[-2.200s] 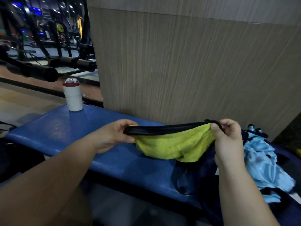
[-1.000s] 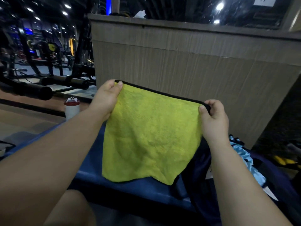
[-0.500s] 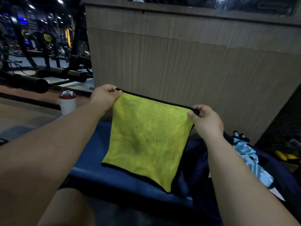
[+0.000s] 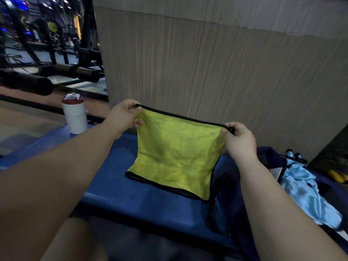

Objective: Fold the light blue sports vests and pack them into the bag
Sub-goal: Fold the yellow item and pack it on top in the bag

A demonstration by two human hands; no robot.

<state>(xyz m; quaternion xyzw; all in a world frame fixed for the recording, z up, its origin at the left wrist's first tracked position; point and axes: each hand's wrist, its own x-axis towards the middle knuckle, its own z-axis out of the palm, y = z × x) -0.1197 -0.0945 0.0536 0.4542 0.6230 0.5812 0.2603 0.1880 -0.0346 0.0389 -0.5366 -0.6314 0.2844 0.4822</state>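
Left hand [image 4: 124, 115] and right hand [image 4: 240, 140] each pinch a top corner of a yellow black-edged microfibre cloth [image 4: 177, 155], fingers curled; its lower edge rests on the blue padded tabletop [image 4: 113, 185].

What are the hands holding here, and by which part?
Both hold the yellow towel by its black-trimmed top edge: the left hand pinches the left corner, the right hand the right corner.
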